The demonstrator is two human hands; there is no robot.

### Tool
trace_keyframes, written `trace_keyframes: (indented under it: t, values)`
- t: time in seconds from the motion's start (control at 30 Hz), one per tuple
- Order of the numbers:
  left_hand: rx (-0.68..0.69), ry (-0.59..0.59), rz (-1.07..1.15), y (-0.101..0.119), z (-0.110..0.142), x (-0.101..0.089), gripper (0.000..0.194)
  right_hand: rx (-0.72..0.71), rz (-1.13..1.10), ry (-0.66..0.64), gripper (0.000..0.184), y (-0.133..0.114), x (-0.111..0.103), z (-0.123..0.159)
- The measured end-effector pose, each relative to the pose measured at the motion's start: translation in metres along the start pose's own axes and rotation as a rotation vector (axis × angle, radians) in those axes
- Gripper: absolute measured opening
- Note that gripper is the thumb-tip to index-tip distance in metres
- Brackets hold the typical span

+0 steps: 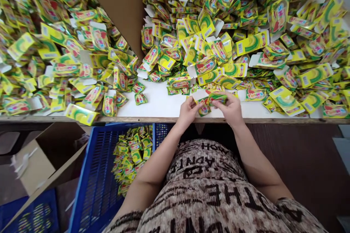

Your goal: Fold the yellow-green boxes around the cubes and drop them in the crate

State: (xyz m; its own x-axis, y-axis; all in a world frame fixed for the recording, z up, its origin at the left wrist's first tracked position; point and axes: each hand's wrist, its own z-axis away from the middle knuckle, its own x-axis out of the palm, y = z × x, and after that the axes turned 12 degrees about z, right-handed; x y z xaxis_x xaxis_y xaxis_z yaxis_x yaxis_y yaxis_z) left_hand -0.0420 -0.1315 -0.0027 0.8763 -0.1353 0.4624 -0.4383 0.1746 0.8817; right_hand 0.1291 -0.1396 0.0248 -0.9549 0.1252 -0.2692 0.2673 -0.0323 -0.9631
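Note:
Both hands are close together over the front of the white table. My left hand is closed, thumb and fingers pinching a small yellow-and-green printed packet; its fingers hide part of it. A green-and-yellow wrapped packet is gripped between the thumb and fingers of my right hand. Just beyond the hands lies a heap of small yellow-and-green printed boxes, several with open white flaps. Two loose packets rest on the table to the left.
A brown cardboard divider separates this heap from another pile of boxes at left. Below the wooden table edge, a blue crate holds many packets. An open cardboard carton stands at lower left.

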Motion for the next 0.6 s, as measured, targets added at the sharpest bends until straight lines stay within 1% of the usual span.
trace_keyframes:
  t: [0.03,0.07,0.1,0.17,0.2,0.27,0.33,0.4,0.47,0.53,0.6]
  values:
    - [-0.018,-0.042,-0.006,0.0,-0.001,0.002,0.046,-0.075,0.02,0.052,0.032,-0.01,-0.003,-0.002]
    - [-0.028,-0.084,-0.017,0.0,-0.002,0.004,0.043,-0.158,0.075,0.07,0.029,-0.019,-0.006,-0.005]
    - [-0.032,-0.118,-0.028,-0.001,-0.003,0.006,0.041,-0.242,0.164,0.056,0.024,-0.027,-0.01,-0.007]
    - [-0.025,-0.15,-0.053,-0.002,-0.004,0.009,0.038,-0.38,0.397,-0.03,0.016,-0.04,-0.016,-0.011]
    - [-0.022,-0.154,-0.071,-0.002,-0.004,0.01,0.037,-0.426,0.515,-0.079,0.016,-0.044,-0.018,-0.013]
    - [-0.019,-0.159,-0.122,-0.003,-0.003,0.012,0.034,-0.47,0.722,-0.145,0.022,-0.051,-0.022,-0.012]
    - [0.0,-0.162,-0.169,-0.004,-0.002,0.015,0.034,-0.471,0.911,-0.191,0.026,-0.058,-0.023,-0.009]
    - [0.028,-0.154,-0.185,-0.005,-0.002,0.017,0.037,-0.463,1.089,-0.24,0.022,-0.067,-0.022,-0.007]
    - [0.038,-0.15,-0.179,-0.006,-0.001,0.019,0.042,-0.478,1.219,-0.323,0.017,-0.077,-0.023,-0.007]
    - [0.033,-0.145,-0.175,-0.007,0.002,0.021,0.044,-0.533,1.235,-0.427,0.017,-0.084,-0.027,-0.008]
    - [0.019,-0.148,-0.147,-0.007,0.005,0.021,0.044,-0.607,1.146,-0.507,0.023,-0.086,-0.035,-0.012]
